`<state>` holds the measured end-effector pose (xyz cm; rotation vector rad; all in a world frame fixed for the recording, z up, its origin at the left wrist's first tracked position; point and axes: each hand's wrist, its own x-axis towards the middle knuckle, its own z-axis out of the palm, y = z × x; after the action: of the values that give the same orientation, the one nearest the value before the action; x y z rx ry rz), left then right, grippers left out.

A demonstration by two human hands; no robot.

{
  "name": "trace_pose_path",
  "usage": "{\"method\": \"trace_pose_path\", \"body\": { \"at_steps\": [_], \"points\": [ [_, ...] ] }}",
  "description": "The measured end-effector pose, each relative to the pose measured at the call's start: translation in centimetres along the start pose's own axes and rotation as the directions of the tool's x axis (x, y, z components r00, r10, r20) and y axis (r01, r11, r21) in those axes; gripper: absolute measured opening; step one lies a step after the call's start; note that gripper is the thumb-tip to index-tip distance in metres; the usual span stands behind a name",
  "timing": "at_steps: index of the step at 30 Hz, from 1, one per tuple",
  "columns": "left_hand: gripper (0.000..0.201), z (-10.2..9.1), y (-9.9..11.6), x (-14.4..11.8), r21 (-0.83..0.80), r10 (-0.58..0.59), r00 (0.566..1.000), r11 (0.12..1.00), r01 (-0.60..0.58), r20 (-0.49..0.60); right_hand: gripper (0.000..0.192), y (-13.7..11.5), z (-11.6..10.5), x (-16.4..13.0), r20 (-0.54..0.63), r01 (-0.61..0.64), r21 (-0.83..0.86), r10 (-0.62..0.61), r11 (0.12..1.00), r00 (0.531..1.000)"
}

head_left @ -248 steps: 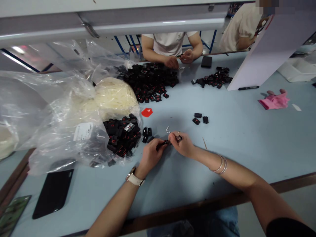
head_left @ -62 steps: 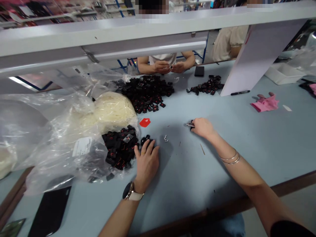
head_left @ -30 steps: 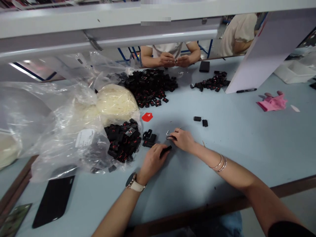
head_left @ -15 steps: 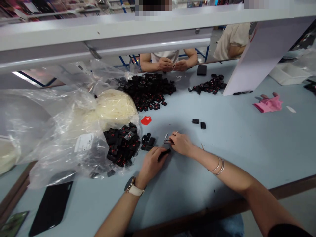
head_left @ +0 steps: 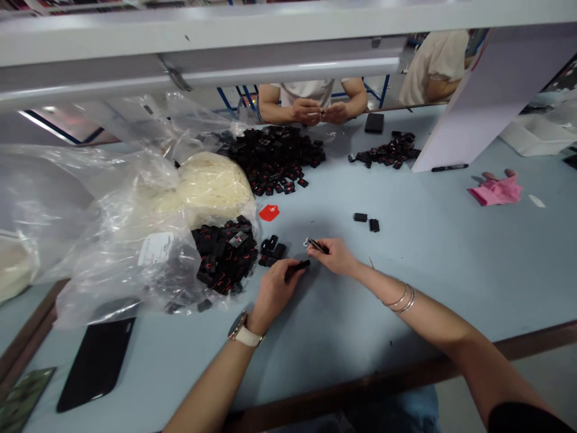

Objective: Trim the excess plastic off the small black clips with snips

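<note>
Workbench (head_left: 451, 264): pale blue top, wood edge on near side, grey overhead rail across the far side. Landmark = red tag (head_left: 268, 212) lying flat mid-table. Left of it, clear plastic bags (head_left: 135, 240) holding cream filler and black parts; behind it, big loose pile of black clips (head_left: 273, 157). Right of it, two black clips (head_left: 366, 221) lying apart from the rest. Far right, pink glove (head_left: 496, 190). Black phone (head_left: 96, 362) near left table edge. Across the table, another person's hands (head_left: 321, 112) together.

Left hand (head_left: 273, 290), just below the tag: palm down, fingers curled shut on thin black piece (head_left: 297, 267), tip pointing right. Right hand (head_left: 336, 255), right of and below the tag: fingers pinched on small metal piece (head_left: 315, 245). Hands nearly touching, both resting low on the table; watch on left wrist, bangles on right.
</note>
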<state>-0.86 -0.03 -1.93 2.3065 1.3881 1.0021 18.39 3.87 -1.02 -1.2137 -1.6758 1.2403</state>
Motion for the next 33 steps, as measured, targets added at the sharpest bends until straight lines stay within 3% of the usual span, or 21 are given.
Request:
{"method": "trace_pose_path", "body": {
  "at_steps": [7,12,22,33],
  "points": [
    [0.022,0.16,-0.14,0.0,-0.002,-0.047,0.999,0.999,0.047,-0.026,0.016,-0.01,0.34,-0.04,0.097,0.042,-0.024,-0.039,0.999,0.995],
    [0.023,0.08,-0.14,-0.02,0.0,-0.058,0.998,0.998,0.058,0.014,0.009,-0.13,0.41,-0.02,0.153,0.07,-0.083,-0.057,0.994,0.987],
    [0.019,0.28,-0.23,-0.21,-0.014,-0.087,0.996,0.996,0.087,0.014,0.008,-0.73,0.67,-0.22,0.16,0.127,-0.207,-0.095,0.97,0.983],
    [0.021,0.13,-0.09,-0.09,0.004,-0.068,0.998,0.998,0.068,0.015,0.012,-0.66,1.09,-0.68,0.078,0.18,-0.258,-0.165,0.949,0.983]
  ]
}}
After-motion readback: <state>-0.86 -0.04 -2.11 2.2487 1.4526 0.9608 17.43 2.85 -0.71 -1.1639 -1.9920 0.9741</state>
